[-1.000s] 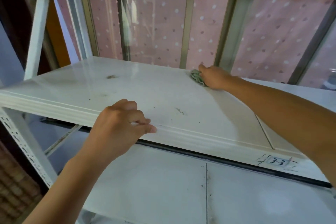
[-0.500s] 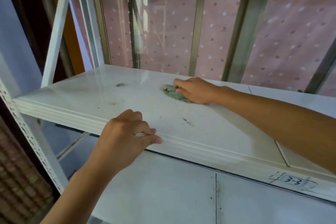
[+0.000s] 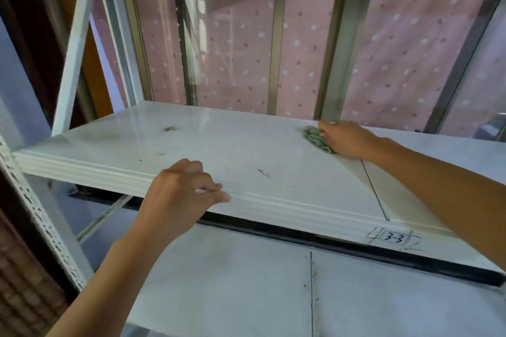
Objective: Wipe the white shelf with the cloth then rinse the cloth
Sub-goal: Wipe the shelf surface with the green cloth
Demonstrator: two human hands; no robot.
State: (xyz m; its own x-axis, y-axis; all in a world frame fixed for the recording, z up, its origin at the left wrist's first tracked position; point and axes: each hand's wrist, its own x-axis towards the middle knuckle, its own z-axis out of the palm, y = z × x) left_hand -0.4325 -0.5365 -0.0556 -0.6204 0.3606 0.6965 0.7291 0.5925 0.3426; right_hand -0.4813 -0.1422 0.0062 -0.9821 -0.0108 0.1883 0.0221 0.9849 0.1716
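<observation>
I am seeing the right hand at centre right of the frame, fingers curling over the green cloth and pressing it onto the white shelf near its back edge. The left hand, lower centre, is gripping the shelf's front lip. Dirt specks are lying upper left; a label marked 3-3 is sitting lower right.

A window with a dull metal frame fills the back of the view. Behind its glass hangs a pink curtain dotted white and dark, lit by soft daylight. At left stands a pale blue wall, with brown brickwork low down.
</observation>
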